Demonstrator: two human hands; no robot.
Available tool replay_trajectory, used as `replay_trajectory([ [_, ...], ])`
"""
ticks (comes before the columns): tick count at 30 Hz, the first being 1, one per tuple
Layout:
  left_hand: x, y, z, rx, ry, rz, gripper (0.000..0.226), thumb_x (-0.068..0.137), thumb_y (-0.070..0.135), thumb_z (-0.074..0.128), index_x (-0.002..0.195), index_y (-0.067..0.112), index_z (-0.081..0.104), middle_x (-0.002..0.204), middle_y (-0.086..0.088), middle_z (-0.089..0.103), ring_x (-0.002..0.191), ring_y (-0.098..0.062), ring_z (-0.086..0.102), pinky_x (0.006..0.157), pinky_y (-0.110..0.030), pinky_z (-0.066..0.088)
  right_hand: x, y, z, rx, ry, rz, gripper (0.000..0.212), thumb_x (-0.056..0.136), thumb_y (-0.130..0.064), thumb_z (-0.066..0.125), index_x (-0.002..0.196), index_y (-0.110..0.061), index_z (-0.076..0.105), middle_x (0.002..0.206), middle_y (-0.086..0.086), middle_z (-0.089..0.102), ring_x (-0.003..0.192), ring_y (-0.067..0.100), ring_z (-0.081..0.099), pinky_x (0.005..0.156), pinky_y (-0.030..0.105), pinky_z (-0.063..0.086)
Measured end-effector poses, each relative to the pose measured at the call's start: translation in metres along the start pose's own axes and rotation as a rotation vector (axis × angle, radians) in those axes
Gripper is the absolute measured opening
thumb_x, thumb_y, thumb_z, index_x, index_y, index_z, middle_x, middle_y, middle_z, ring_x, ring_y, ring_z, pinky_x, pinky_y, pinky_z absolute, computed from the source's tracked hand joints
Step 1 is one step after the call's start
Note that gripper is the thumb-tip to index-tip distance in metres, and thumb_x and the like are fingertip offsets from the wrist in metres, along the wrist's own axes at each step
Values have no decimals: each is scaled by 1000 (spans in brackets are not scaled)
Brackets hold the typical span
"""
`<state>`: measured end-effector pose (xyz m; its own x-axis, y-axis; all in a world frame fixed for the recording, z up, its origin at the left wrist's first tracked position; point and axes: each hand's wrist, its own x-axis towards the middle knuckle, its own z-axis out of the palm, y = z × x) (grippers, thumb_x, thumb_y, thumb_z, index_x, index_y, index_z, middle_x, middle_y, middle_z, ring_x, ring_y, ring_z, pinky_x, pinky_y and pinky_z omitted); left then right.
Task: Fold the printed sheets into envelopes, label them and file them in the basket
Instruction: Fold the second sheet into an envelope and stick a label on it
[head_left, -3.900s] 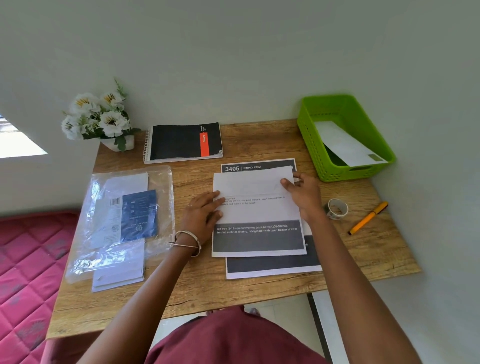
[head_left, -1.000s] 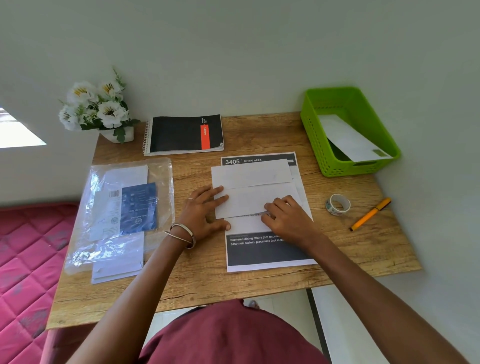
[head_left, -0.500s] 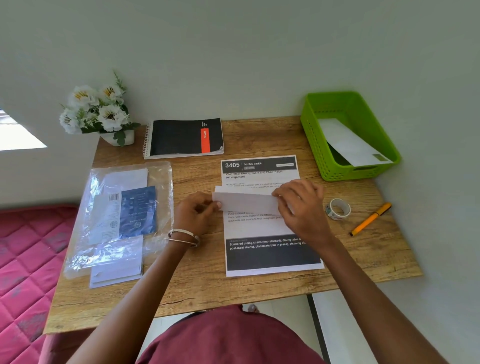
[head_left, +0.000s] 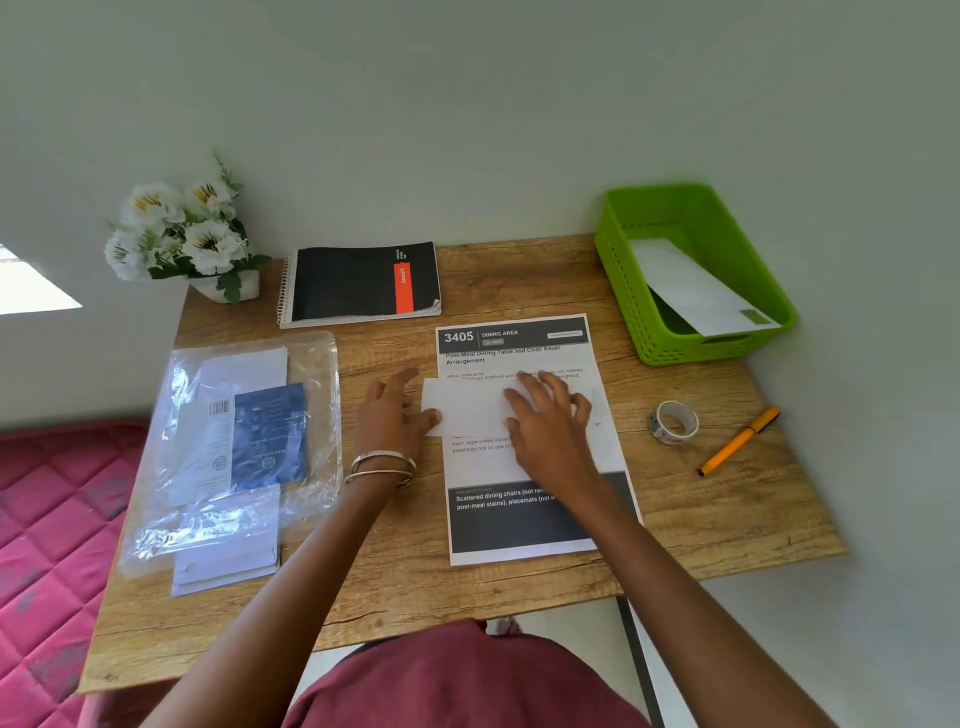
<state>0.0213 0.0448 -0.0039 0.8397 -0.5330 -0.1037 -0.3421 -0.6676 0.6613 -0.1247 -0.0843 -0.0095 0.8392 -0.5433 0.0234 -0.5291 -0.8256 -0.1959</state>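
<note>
Matt wood table; glossy plastic basket.

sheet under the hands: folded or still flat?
Folded. The white sheet is a narrow strip, blank side up, lying on a flat printed sheet; the left hand and right hand press it flat.

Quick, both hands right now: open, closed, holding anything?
Left hand: open, fingers straight, thumb touching the left end of the folded sheet.
Right hand: open, flat, pressing the folded sheet down.
</note>
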Motion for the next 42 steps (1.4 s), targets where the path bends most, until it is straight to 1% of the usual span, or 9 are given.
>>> replay_trajectory([
  [3,-2,-5,1,69,-40,154,49,84,20,65,129,30,50,120,-2,46,100,-18,51,79,-26,44,7,-15,1,14,-93,-72,44,97,-28,46,139,-14,42,154,4,29,143,24,17,107,47,16],
  [7,-1,-15,4,357,-122,428,41,91,23,53,128,39,50,141,10,37,96,-21,61,70,-35,55,14,-26,4,17,-149,-151,50,99,-30,41,145,-14,31,158,2,19,146,19,9,111,42,13],
  [13,-2,-13,5,510,-185,424,45,95,25,44,137,38,36,150,11,28,116,-27,53,84,-43,54,3,4,-4,-42,-155,-32,61,99,-46,33,150,-15,19,159,-1,15,146,13,8,107,42,17],
  [18,4,-14,1,452,-258,424,45,94,28,46,137,37,36,149,11,25,112,-26,55,83,-43,54,-16,46,-18,-111,-190,158,69,95,-58,27,150,-19,14,160,-3,10,146,10,7,104,45,21],
  [26,23,-15,-15,516,-506,531,71,85,48,56,144,29,23,152,8,15,121,-21,47,91,-35,48,-10,53,-33,-106,-311,139,82,89,-64,39,151,-16,13,160,0,9,145,15,9,107,46,16],
  [29,22,-12,-18,598,-504,580,62,88,48,50,143,29,27,152,6,19,122,-24,47,93,-39,49,-8,53,-36,-131,-328,119,84,88,-64,41,150,-16,13,160,1,9,145,16,10,108,47,15],
  [33,17,-9,-20,707,-369,728,44,96,36,39,139,24,38,149,-2,32,127,-30,42,92,-43,48,-8,53,-37,-147,-343,107,83,89,-63,40,151,-15,11,160,2,8,145,17,9,108,45,16],
  [37,21,-8,-20,750,-367,792,54,91,49,42,136,18,43,143,-8,40,130,-28,36,98,-45,41,-9,51,-38,-142,-357,106,82,91,-61,39,151,-14,9,160,3,6,146,18,7,109,43,16],
  [42,22,2,-22,913,-449,837,55,95,44,38,138,10,38,148,-15,32,136,-30,31,108,-43,30,-8,48,-41,-157,-354,86,80,91,-59,39,150,-12,12,160,6,8,146,20,8,111,43,16],
])
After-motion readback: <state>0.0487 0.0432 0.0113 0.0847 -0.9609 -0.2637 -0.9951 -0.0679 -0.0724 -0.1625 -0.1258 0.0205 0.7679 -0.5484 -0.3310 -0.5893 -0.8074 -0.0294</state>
